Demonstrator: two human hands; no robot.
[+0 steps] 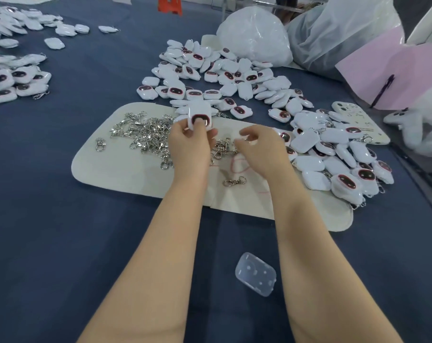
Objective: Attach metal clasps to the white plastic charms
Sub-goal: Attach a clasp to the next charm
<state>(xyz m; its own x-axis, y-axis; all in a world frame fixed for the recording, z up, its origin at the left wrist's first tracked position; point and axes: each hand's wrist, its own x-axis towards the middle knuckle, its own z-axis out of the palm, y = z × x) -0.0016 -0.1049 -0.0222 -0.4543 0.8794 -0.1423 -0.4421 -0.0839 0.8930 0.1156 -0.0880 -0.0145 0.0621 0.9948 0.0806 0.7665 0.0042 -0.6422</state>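
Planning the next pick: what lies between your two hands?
Head view: a small bunch of metal clasps lies on the cream mat between the left hand, holding a white charm, and the right hand.

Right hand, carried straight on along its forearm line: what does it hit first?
Likely the red-faced charm at the near edge of the charm pile; right hand height unclear.

1. Too many white charms (244, 90) to count, heaped at the far middle, right edge and far-left corner of the tabletop (49, 219).
2. One held charm (199, 115).
3. An uncountable tangle of metal clasps (145, 134), plus two lone ones.
4. One cream mat (125, 174).
5. One clear plastic case (255, 274).
6. One pen (383, 91).
7. Two hands: left hand (189, 142), right hand (257, 144).
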